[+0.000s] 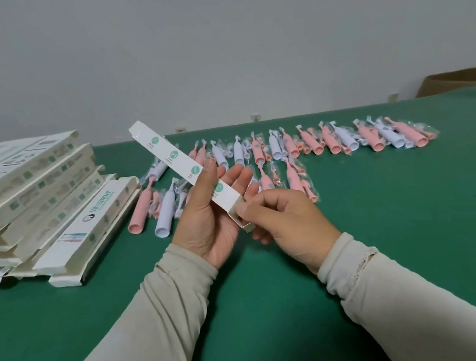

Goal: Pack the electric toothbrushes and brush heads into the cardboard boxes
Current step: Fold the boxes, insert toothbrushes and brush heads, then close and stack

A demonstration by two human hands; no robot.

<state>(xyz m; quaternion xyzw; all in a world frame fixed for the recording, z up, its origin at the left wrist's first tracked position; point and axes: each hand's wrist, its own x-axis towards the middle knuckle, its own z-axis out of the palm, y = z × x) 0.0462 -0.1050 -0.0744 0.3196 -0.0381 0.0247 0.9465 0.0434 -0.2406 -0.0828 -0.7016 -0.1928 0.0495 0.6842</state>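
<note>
Left hand (206, 227) holds a long white box (183, 168) tilted above the tabletop (380, 224), thumb pinching it; right hand (288, 228) pinches its open end flap. Toothbrushes (329, 142) lie beyond; stacked boxes (38, 199) lie left.

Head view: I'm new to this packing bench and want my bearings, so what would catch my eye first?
A long white carton is held slantwise at centre, the left hand gripping its middle while the right hand pinches its open near end. Behind it, pink and lavender toothbrushes in clear wrap lie in rows across the green table. A leaning stack of flat white boxes sits at left.
</note>
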